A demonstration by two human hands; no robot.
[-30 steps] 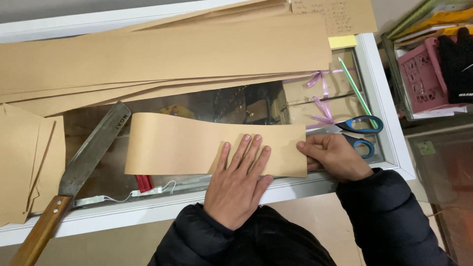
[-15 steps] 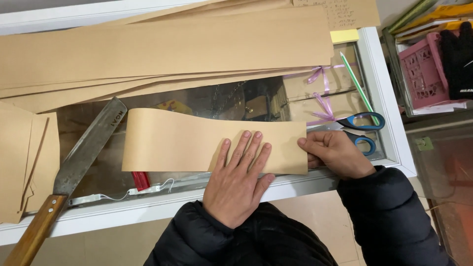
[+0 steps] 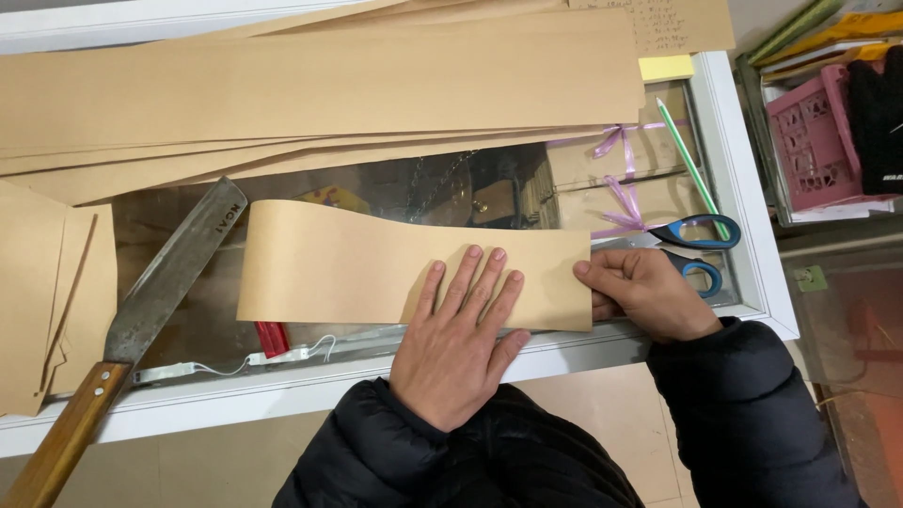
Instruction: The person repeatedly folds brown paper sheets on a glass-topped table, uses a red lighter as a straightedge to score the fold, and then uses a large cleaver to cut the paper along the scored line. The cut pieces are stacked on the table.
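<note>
Here, left hand flat on kraft strip — right hand pinching

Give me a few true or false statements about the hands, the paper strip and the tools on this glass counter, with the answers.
1. The left hand lies flat on the brown paper strip. True.
2. The right hand holds the scissors. False: it pinches the strip's right end; the scissors lie beside it.
3. The large knife lies left of the strip. True.
4. The knife has a blue handle. False: wooden; the scissors' handles are blue.
</note>
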